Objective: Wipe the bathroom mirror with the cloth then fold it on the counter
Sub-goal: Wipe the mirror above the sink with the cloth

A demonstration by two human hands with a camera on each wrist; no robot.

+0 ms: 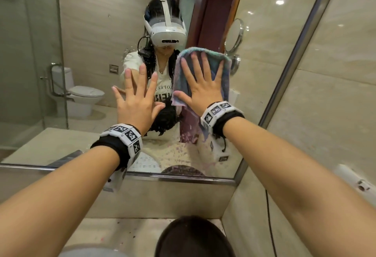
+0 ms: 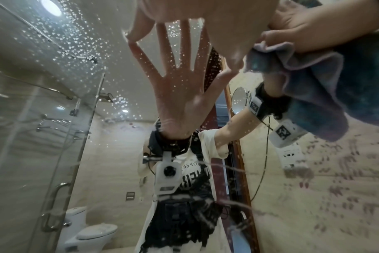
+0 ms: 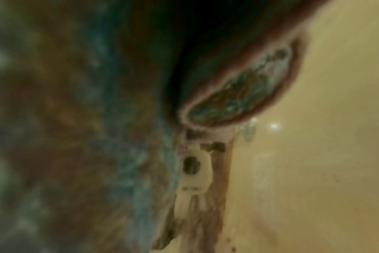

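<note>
Your right hand (image 1: 203,85), fingers splayed flat, presses cloth (image 1: 220,67) against mirror (image 1: 85,32): broad palm spreads wiping pressure; grip released, nothing clenched. Your left hand (image 1: 138,102), also flat and bare on glass, likely braces your lean over counter (image 1: 97,234). Count: one cloth, two hands, one mirror. Droplets and smears remain on glass; right wrist view too blurred to confirm contact. Fold not yet started.

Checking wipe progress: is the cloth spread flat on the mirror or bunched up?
Mostly spread: the cloth lies flat under the right hand, fingers splayed, one end hanging down.
</note>
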